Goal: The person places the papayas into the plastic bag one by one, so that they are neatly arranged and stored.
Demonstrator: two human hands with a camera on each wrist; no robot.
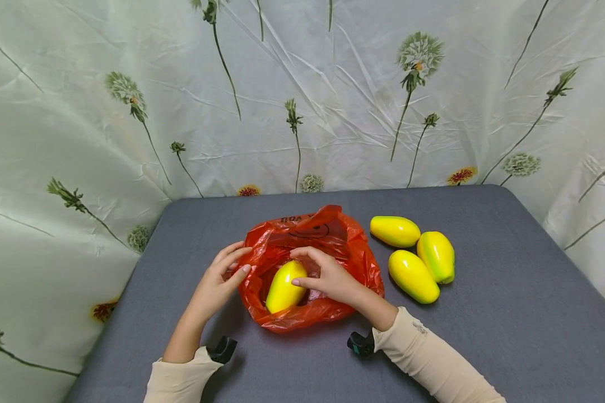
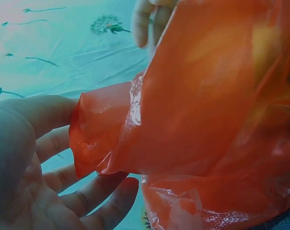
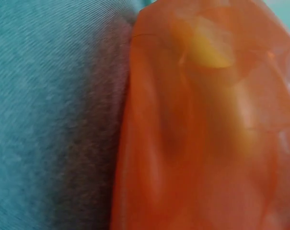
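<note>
1. The work looks part-way along: 1 yellow fruit [image 1: 282, 290] already lies inside the red bag [image 1: 312, 318], whose mouth gapes upward.
2. 3 loose fruits [image 1: 413, 277] rest on the worktop [image 1: 509, 313] at 2 to 3 o'clock from the bag, close together; if bagging is the aim, these seem to be what is left.
3. From the right hand [image 1: 327, 279], the bagged fruit is at 9 o'clock, just beside the thumb tip. Thumb and fingers are spread apart, with no grip visible.
4. From the left hand [image 1: 218, 284], that fruit is at 3 o'clock, beyond the bag's edge. The digits stand apart against the edge; I cannot tell whether they pinch it, since plastic hides some fingertips.
</note>
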